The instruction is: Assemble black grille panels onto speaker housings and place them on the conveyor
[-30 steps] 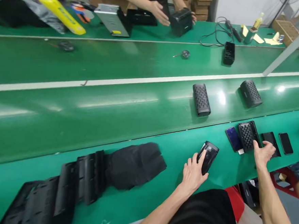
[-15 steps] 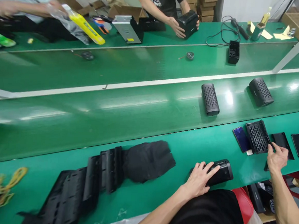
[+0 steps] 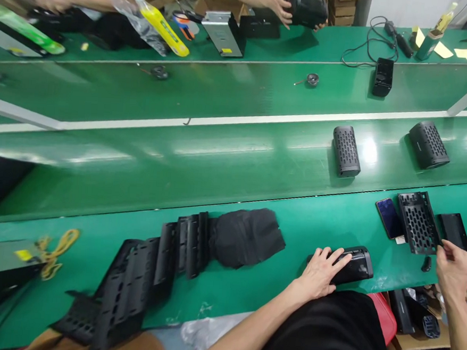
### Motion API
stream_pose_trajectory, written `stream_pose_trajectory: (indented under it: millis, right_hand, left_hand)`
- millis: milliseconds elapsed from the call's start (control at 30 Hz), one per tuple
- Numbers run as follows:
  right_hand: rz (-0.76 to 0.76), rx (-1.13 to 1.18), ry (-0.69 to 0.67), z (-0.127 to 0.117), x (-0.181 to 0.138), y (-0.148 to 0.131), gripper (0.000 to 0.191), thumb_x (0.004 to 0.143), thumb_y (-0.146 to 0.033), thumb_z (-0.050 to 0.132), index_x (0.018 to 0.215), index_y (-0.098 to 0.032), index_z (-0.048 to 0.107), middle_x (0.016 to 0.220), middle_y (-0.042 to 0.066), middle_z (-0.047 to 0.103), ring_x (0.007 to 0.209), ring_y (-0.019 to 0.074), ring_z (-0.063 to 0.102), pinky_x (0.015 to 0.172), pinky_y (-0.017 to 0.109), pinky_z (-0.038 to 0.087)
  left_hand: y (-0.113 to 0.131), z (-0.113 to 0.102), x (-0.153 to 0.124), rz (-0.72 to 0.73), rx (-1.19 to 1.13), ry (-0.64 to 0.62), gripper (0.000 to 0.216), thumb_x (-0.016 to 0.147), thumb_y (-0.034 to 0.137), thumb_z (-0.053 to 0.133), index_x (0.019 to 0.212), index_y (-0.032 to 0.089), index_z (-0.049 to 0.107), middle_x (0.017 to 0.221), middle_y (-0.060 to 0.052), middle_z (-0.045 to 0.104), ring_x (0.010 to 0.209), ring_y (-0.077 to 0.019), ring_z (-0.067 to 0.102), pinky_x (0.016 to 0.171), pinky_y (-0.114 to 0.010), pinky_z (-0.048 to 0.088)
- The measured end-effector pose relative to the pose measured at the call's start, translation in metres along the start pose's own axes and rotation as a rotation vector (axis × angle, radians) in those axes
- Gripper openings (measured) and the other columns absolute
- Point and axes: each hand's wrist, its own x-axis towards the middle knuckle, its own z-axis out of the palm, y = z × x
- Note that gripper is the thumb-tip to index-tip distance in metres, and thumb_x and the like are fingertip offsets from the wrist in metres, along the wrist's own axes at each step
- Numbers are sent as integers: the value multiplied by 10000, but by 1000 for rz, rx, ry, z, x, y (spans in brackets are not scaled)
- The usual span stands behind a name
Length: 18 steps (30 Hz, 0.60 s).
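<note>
My left hand [image 3: 322, 272] lies over a glossy black speaker body [image 3: 357, 266] at the near table edge, fingers across its top and the thumb at its near side. At the right, my right hand [image 3: 454, 268] has its fingertips pinched at the near right corner of a black perforated shell [image 3: 418, 222], which lies with its hollow side up. A small black piece [image 3: 426, 264] rests just below that shell. Beside the shell are a phone [image 3: 390, 218] on the left and a plain black panel [image 3: 455, 233] on the right.
Black shells [image 3: 130, 280] and a dark fabric sheet [image 3: 249, 237] lie to the left. Two perforated speakers [image 3: 347, 151] stand on the green belt [image 3: 218, 163]. Another person's hand [image 3: 280, 6] holds a black housing across the belt. A box of parts [image 3: 422, 337] is below the table.
The view has swung left, so things appear farther right. My right hand has drawn a little nearer along the perforated shell, which has turned slightly. My left hand stays on the speaker body.
</note>
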Motion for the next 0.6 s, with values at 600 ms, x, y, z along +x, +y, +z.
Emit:
stream_pose_trajectory:
  millis: [600]
  right_hand:
    - [524,669,-143,-18,-55,-11,614,616,-588,929,1060,-220,720,866,38,682,718,211,641,659,353,550]
  left_hand:
    - [-2,-4,1,35,-60,63,1062,769,453,885,1646,340,294,1674,-123,422,1336,-391,523,1094,-521,421]
